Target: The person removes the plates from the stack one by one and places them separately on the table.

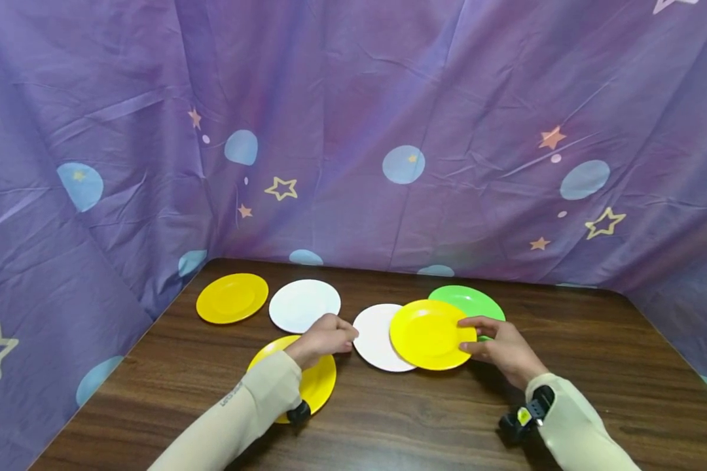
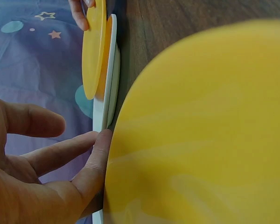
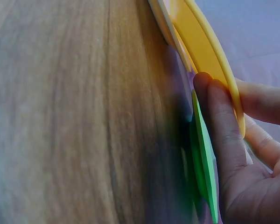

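Observation:
My left hand [image 1: 324, 337] is at the left rim of a white plate [image 1: 377, 340], its thumb and a fingertip meeting at the edge. In the left wrist view, another finger of the left hand [image 2: 51, 172] stands away from the rim. My right hand [image 1: 509, 350] grips a bright yellow plate [image 1: 427, 335] by its right edge, digits on both faces. This yellow plate is slightly tilted and overlaps the white one from above; the left wrist view shows a gap between them. A green plate [image 1: 465, 297] lies behind, partly hidden by it.
A second yellow plate [image 1: 324, 386] lies under my left forearm. Further left are another white plate [image 1: 303, 304] and a darker yellow plate [image 1: 232, 297]. The brown wooden table [image 1: 400, 418] ends at a purple patterned curtain [image 1: 353, 216].

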{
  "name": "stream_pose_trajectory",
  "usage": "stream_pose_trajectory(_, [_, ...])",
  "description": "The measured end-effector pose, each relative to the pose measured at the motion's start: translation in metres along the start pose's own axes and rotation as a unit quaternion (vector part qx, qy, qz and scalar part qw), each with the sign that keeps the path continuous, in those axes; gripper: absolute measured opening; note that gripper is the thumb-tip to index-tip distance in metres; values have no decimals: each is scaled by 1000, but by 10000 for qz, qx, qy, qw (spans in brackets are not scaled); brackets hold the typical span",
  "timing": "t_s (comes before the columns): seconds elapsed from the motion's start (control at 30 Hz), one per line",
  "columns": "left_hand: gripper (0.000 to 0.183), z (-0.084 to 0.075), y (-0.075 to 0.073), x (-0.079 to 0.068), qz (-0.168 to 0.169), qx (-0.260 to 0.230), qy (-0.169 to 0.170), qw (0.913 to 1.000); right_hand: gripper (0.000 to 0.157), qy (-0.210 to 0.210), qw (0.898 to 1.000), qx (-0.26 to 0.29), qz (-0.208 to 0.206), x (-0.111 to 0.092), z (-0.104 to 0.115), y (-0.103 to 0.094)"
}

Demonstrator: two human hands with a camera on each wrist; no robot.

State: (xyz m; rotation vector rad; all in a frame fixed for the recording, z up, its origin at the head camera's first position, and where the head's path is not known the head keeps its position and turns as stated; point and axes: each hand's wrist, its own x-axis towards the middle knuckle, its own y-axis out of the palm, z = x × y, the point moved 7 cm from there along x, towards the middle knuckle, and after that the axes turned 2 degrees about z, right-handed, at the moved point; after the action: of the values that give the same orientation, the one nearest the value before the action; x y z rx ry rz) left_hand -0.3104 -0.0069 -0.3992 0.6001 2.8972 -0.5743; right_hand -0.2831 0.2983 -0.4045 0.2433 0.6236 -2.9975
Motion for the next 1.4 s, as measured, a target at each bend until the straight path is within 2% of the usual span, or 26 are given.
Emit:
stream_pose_trajectory(0.33, [30,1,0,1,-8,22,23,10000,60,84,9993,351,78,-1,-7,-11])
stream_pose_trajectory(1.03, [30,2,0,2,-33,-11,-41,10000,67,639,9947,674,-447,-7,-19,-44])
stream_pose_trajectory(1.4, [30,-1,1,0,-3,-72,-25,10000,71,606,9900,1157,-526,-9,-26,-61])
